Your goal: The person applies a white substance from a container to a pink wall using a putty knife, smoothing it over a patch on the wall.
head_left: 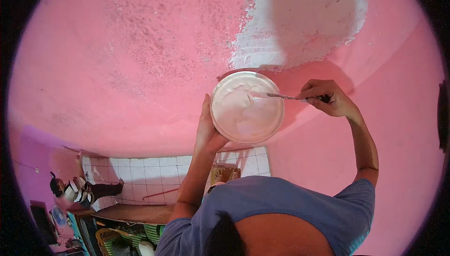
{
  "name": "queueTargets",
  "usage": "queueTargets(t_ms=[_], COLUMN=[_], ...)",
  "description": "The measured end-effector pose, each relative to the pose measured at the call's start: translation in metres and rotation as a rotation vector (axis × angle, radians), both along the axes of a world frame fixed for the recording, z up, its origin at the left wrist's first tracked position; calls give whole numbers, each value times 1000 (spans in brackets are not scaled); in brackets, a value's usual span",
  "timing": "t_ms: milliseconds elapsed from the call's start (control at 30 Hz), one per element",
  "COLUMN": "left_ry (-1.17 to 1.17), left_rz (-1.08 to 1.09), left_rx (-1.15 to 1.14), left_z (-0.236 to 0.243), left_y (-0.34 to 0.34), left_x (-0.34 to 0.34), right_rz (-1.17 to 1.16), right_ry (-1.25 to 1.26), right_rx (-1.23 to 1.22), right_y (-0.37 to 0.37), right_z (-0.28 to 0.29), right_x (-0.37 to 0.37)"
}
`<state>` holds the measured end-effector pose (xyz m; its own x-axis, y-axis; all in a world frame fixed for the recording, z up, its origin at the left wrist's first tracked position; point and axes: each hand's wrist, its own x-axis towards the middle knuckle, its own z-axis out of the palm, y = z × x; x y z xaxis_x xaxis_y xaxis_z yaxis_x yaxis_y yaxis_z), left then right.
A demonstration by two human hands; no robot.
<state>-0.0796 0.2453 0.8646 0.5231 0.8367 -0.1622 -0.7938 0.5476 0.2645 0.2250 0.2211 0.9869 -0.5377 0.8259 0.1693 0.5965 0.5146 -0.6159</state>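
Observation:
My left hand (209, 132) is closed on the edge of a round, shallow white container (248, 140), holding it up in front of the pink wall. White putty (236, 97) is smeared and heaped over its inside. In my right hand (328, 97) is a putty knife (283, 96), gripped by its dark handle, its blade pointing left into the putty. Part of the blade is coated white. Just above the container, the wall (154, 92) carries a ragged-edged white patch (257, 45), partly in shadow.
Dark spots mark the wall left of the patch. Below are a white tiled floor (159, 174), a red stick (161, 193) and a brown board (136, 213). Another person (79, 189) is at the far left, near a blue fan (58, 216). A wicker-edged basket (110, 235) stands lower left.

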Motion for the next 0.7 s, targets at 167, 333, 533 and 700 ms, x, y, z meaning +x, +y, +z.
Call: queueTargets(t_ms=[167,333,533,700], left_ry=[43,-35,12,21], left_rz=[54,40,81,85], left_rx=[-43,-38,-27,-52], left_z=[6,3,-1,-1], left_y=[0,5,9,9], left_x=[1,5,10,9], right_rz=[74,-211,-167,-56], right_ry=[-35,-101,12,-420], right_rx=[32,-95,-16,524], right_y=[18,55,53,38], right_z=[3,49,29,25], right_x=[12,37,35,1])
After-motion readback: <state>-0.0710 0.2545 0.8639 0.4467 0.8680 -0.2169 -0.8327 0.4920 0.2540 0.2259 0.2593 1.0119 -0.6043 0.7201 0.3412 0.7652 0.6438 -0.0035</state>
